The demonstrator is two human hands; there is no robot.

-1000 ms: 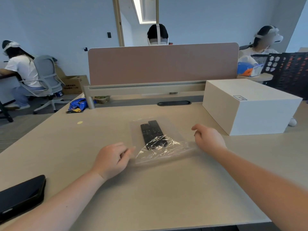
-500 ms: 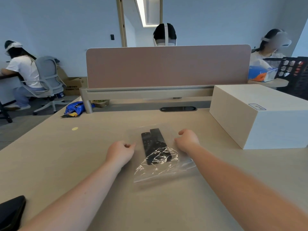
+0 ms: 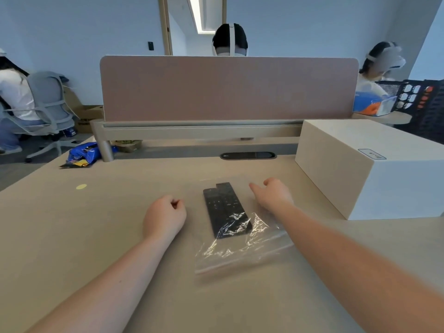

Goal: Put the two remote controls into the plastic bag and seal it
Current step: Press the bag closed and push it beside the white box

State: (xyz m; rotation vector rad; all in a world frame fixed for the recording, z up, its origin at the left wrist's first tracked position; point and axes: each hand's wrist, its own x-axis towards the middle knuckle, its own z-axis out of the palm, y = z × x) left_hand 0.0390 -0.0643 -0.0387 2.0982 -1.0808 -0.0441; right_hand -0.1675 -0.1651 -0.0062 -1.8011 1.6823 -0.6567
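Two black remote controls (image 3: 223, 209) lie side by side inside a clear plastic bag (image 3: 240, 254) flat on the desk (image 3: 72, 236). The bag's near part is crinkled and shiny, and its far edge is hard to make out. My left hand (image 3: 164, 217) is a closed fist on the desk just left of the bag, apart from the remotes. My right hand (image 3: 274, 197) rests on the bag's far right part. Its fingers are curled, with the index finger pointing left toward the remotes. Neither hand holds a remote.
A large white box (image 3: 374, 169) stands close on the right. A pink divider screen (image 3: 228, 90) and a cable slot (image 3: 247, 155) close the desk's far side. A blue snack bag (image 3: 83, 156) lies far left. Other people sit at neighbouring desks.
Both hands moved forward along the bag's sides, the right one coming in from the right onto the bag. My view shifted forward, so the black phone at lower left dropped out of sight.
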